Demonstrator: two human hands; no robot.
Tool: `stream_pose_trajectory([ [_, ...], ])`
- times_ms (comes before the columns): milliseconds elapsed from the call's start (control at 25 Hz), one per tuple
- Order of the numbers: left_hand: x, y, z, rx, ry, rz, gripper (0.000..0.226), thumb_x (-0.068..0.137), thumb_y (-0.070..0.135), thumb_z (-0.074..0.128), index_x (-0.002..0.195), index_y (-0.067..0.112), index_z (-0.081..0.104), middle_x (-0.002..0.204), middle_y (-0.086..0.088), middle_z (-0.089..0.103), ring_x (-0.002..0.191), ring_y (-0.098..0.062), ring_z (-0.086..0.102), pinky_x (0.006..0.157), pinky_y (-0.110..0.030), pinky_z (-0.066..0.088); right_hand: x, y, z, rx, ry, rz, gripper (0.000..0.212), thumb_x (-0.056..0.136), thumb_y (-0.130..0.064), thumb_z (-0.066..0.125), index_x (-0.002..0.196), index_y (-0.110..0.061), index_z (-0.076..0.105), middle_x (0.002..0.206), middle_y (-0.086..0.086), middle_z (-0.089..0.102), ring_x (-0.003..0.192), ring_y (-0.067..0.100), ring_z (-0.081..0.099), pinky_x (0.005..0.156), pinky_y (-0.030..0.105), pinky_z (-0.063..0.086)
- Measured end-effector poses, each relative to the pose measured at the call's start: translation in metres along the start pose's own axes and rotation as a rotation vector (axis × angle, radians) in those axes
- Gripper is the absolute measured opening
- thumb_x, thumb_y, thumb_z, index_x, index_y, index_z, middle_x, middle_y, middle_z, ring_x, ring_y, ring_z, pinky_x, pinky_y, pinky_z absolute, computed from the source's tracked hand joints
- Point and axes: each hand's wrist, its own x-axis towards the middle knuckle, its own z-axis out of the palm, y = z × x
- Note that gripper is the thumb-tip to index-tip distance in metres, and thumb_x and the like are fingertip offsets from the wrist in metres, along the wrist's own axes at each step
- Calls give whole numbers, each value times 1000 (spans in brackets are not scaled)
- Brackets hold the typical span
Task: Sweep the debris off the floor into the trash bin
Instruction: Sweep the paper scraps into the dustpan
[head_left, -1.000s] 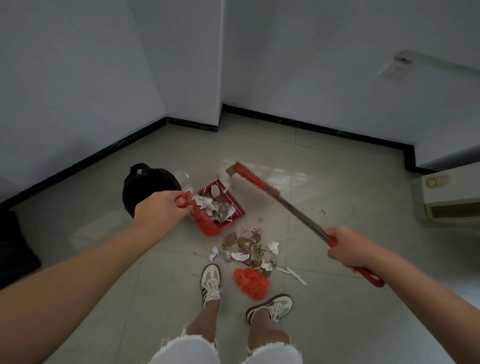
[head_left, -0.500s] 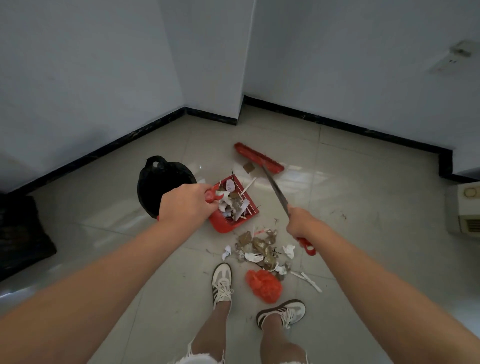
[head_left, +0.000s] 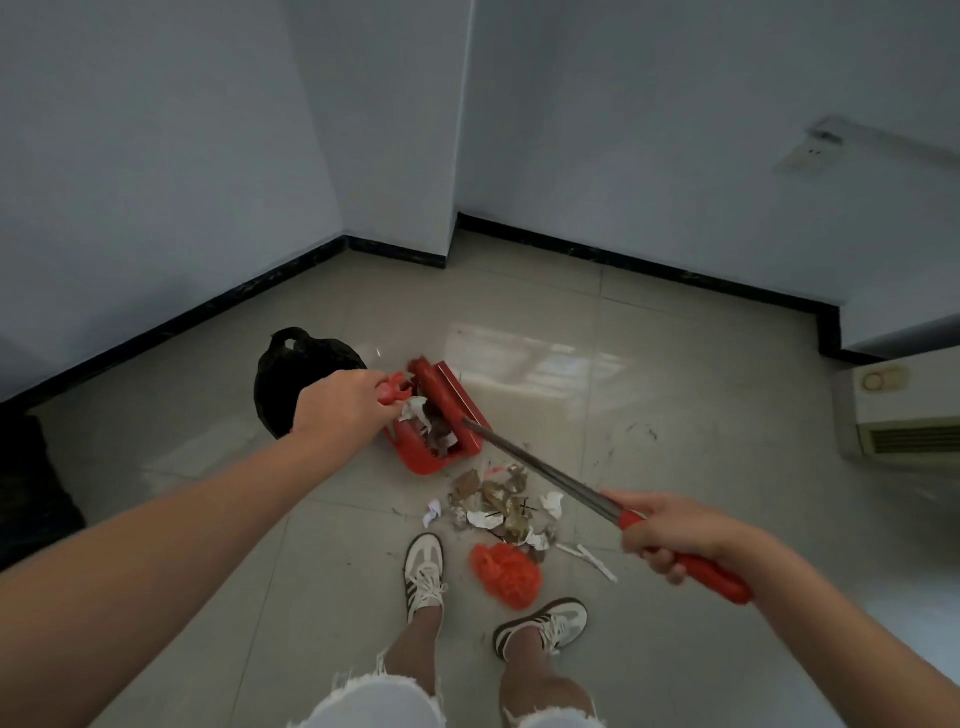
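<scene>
My left hand (head_left: 340, 402) grips the handle of the red dustpan (head_left: 415, 460), which is tilted just right of the black-bagged trash bin (head_left: 291, 374). My right hand (head_left: 670, 530) has its fingers (head_left: 662, 558) curled round the broom (head_left: 545, 475) grip; the red broom head lies in the dustpan over scraps. The debris pile (head_left: 498, 506) lies on the floor (head_left: 675, 415) between both hands, touching neither, with an orange mesh ball (head_left: 506, 574) just nearer.

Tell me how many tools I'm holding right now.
2. A red dustpan in the left hand, beside the black bin; a broom in the right hand, its head at the dustpan.
</scene>
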Motion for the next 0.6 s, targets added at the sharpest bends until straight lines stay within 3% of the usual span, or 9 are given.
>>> stream_pose_trajectory([
  [240, -34, -13, -2, -38, -7, 36, 24, 83, 49, 61, 99, 36, 73, 83, 11, 71, 82, -13, 65, 69, -35, 56, -43, 46, 5, 90, 194, -31, 75, 82, 5, 50, 142, -38, 40, 51, 4, 41, 37, 11, 37, 37, 19, 35],
  [360, -52, -21, -18, 48, -6, 141, 28, 82, 51, 65, 107, 41, 70, 90, 13, 72, 84, -11, 63, 64, -28, 51, -45, 70, 4, 71, 298, -27, 71, 82, 7, 48, 140, -35, 43, 51, 6, 41, 35, 12, 38, 36, 19, 35],
  [600, -128, -26, -52, 80, 33, 148, 25, 80, 47, 70, 105, 41, 72, 75, 18, 60, 74, -7, 54, 58, -24, 37, -47, 143, -5, 163, 324, 68, 55, 83, 14, 42, 132, -9, 49, 44, 3, 38, 30, 10, 34, 34, 14, 30],
])
